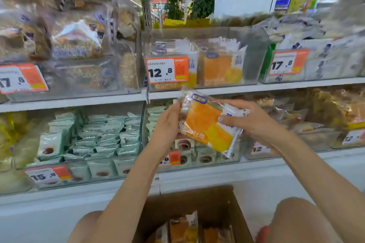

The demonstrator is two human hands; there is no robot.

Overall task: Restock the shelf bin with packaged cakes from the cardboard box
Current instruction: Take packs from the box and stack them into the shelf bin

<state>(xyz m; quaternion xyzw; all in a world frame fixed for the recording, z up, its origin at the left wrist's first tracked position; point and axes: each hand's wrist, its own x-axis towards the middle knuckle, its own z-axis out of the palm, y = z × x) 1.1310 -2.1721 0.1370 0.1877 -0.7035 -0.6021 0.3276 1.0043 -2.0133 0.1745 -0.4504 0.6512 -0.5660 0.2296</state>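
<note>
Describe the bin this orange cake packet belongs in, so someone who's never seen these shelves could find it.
Start at the upper shelf and go to its middle, just right of the metal upright. The clear bin there carries an orange price tag reading 12.8. Unlike the packed bins beside it, tagged 17.8, it holds two matching orange packets and has bare room at its right end.

**Prices readable on shelf tags**

12.8 on the orange-and-white tag [167, 70] fronting the clear bin [252, 53] of orange cakes. 17.8 on tags far left [21, 79] and right [287, 62]. 15.8 on the lower-shelf tag [48, 174]. Package lettering too blurred to read.
</note>
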